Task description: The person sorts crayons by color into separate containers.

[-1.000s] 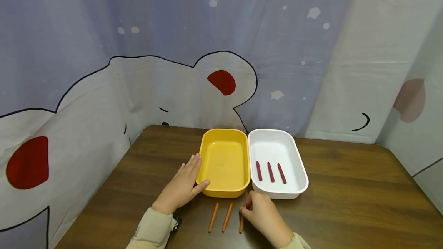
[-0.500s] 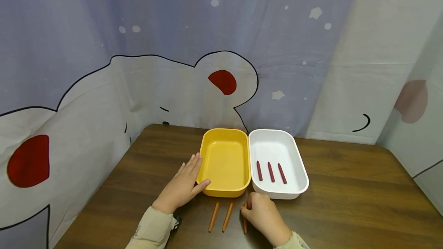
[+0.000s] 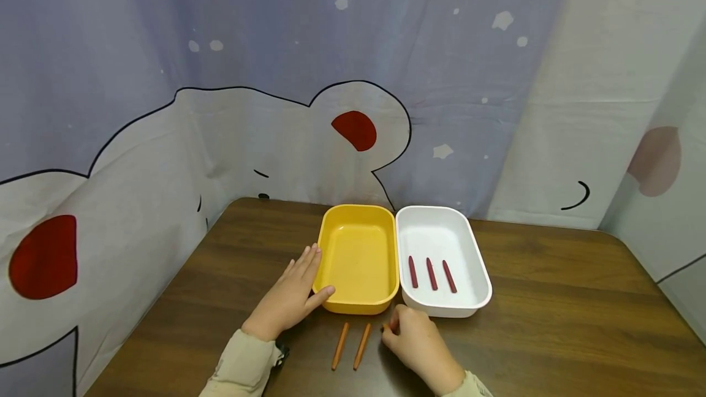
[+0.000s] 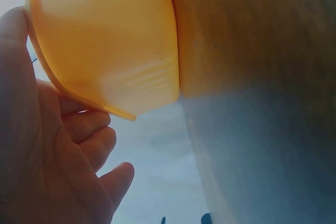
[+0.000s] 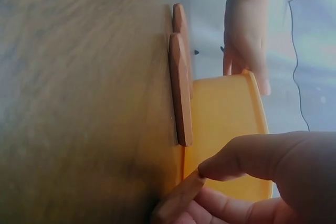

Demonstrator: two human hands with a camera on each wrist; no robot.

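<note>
My left hand [image 3: 287, 299] rests on the left rim of the yellow tray [image 3: 358, 308], fingers stretched along its edge. The left wrist view shows those fingers against the tray's outer wall. Just in front of the white tray [image 3: 444, 311], my right hand [image 3: 419, 342] pinches an orange-brown crayon [image 5: 181, 198] between thumb and fingers, partly hidden by them. Two more orange-brown crayons, a left crayon [image 3: 340, 347] and a right crayon [image 3: 362, 347], lie side by side on the table before the yellow tray.
Several dark red crayons are not loose on the table; three red crayons [image 3: 431, 274] lie inside the white tray, which stands against the yellow one. The brown wooden table [image 3: 551, 299] ends at a patterned curtain [image 3: 463, 109] behind and at the left.
The crayon in my right hand no longer shows below the fingers in the head view; its end now peeks out left of the thumb. My left hand and both trays have stayed put.
</note>
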